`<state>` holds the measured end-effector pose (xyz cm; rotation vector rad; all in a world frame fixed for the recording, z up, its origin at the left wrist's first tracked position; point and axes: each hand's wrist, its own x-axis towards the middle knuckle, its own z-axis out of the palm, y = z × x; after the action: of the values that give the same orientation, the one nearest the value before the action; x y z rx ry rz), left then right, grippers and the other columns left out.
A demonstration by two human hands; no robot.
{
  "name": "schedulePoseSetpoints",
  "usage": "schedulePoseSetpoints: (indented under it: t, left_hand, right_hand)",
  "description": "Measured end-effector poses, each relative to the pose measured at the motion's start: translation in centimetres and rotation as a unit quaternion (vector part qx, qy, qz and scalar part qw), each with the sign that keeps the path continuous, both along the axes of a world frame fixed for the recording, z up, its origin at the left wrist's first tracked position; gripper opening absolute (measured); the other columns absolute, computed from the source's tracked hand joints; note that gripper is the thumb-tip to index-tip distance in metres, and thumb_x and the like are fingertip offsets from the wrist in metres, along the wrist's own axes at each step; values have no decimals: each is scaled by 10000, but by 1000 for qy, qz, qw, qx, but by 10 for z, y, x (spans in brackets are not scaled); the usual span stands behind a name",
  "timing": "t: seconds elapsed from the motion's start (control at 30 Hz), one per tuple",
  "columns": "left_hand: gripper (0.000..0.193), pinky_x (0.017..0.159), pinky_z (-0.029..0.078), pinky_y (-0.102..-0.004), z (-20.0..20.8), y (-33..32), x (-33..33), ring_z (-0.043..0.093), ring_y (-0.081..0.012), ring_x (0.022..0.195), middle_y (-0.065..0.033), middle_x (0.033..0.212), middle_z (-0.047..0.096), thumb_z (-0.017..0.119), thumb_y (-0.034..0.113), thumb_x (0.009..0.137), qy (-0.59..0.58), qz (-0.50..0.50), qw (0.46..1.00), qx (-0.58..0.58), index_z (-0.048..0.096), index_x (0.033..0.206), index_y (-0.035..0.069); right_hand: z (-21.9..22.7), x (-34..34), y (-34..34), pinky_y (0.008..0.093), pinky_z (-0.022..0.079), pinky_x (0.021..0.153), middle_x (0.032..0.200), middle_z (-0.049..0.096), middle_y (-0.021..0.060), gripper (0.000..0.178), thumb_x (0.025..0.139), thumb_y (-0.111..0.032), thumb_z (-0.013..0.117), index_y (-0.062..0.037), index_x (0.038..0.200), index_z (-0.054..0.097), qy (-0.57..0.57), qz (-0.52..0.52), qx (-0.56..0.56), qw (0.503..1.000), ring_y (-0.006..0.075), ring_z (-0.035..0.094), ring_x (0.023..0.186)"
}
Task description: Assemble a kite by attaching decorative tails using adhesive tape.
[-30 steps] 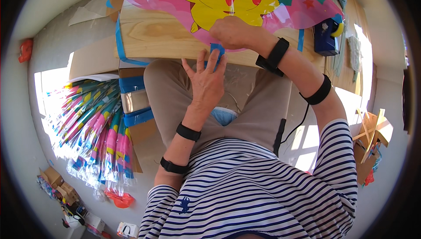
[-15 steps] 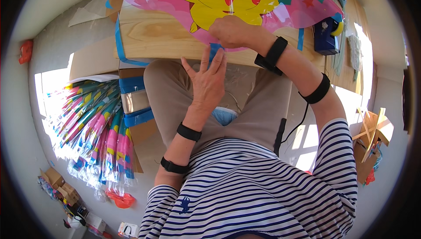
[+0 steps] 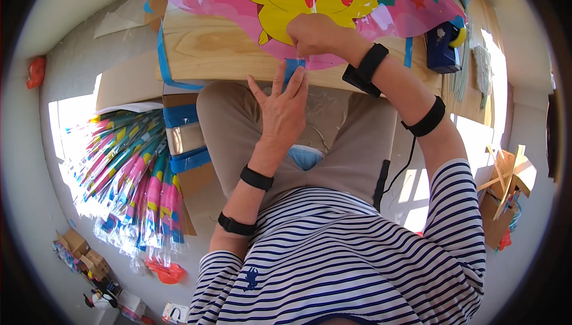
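Observation:
A shiny plastic sheet (image 3: 280,27), printed with a yellow cartoon creature on pink and green, lies across the far part of the wooden table (image 3: 208,48); it looks like a kite sail. At the near tip of the sheet is a blue strip (image 3: 291,67). My left hand (image 3: 281,110) reaches up to that strip with its fingers spread, fingertips resting at the table's near edge. Just above the strip, my right hand (image 3: 319,34) is closed over the sheet's lower part. Its fingertips are turned away, so anything pinched in them is hidden.
A blue tape dispenser (image 3: 443,48) stands at the table's right, near thin green rods (image 3: 462,86). Blue tape (image 3: 162,57) runs down the table's left side. Several folded colourful plastic bundles (image 3: 128,164) lie at my left, beside cardboard (image 3: 128,86). Wooden pieces (image 3: 506,170) are at far right.
My right hand has moved slightly up and away from the blue strip, showing more of the sheet's pink edge. My left hand has stayed in place.

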<state>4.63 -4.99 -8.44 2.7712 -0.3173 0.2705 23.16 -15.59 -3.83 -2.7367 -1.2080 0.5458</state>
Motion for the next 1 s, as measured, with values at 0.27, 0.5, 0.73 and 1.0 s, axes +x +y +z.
schedulePoseSetpoints:
  t: [0.27,0.5,0.73,1.0]
  left_hand:
    - [557,1078,86,-780,3,0,0,361,-268,1422,38,1415,483,705,56,750,5,6,1000,-9,605,1295,115]
    - [587,1078,108,-777,1,-3,-1,381,-302,1394,31,1415,481,696,33,739,-2,3,1000,-17,596,1312,112]
    - [562,1052,154,-792,-3,-2,0,397,-328,1360,13,1391,482,701,44,737,-13,9,999,-32,596,1286,101]
    - [471,1010,139,-841,-4,-4,-1,378,-380,1355,-53,1324,479,668,74,754,-29,18,999,-37,605,1221,68]
  right_hand:
    - [19,-4,-13,457,494,659,739,658,135,191,712,-163,745,-39,802,630,-29,-128,144,981,352,651,787]
    - [-35,-38,-24,446,491,651,763,678,134,218,701,-196,774,-35,784,652,-11,-189,167,967,341,651,749]
    - [-33,-29,-11,430,510,655,798,701,116,253,686,-254,819,-53,753,681,-49,-264,138,953,316,681,776]
    - [-35,-37,-24,421,494,635,736,692,116,230,718,-219,811,-47,756,664,19,-299,134,945,300,671,720]
